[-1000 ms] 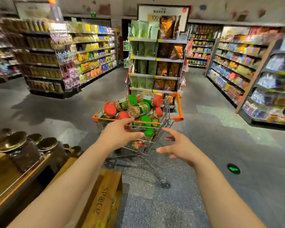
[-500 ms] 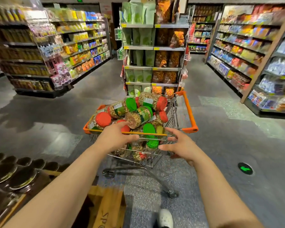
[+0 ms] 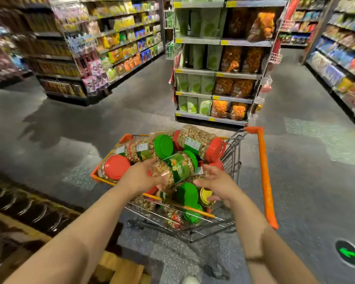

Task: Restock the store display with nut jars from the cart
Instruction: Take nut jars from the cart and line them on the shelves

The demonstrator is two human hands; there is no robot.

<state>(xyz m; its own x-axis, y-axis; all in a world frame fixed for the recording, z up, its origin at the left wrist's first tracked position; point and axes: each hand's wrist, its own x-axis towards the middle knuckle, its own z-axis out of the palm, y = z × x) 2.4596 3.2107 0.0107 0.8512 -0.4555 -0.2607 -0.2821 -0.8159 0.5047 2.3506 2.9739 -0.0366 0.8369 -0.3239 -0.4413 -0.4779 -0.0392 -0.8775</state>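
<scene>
Both hands reach for one jar (image 3: 175,168) on top of the heap: your left hand (image 3: 140,177) cups its clear end, your right hand (image 3: 217,184) is spread beside it at 3 o'clock, touching nothing I can see. Smooth round plastic may slip, and the jars piled in the wire cart (image 3: 233,152) may roll.

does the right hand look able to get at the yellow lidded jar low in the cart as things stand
Probably yes. The right hand is already over the cart, just above the yellow-lidded jar, whose lid faces up with nothing over it. Green-lidded jars crowd its left side, so curling fingers around it may be tight.
</scene>
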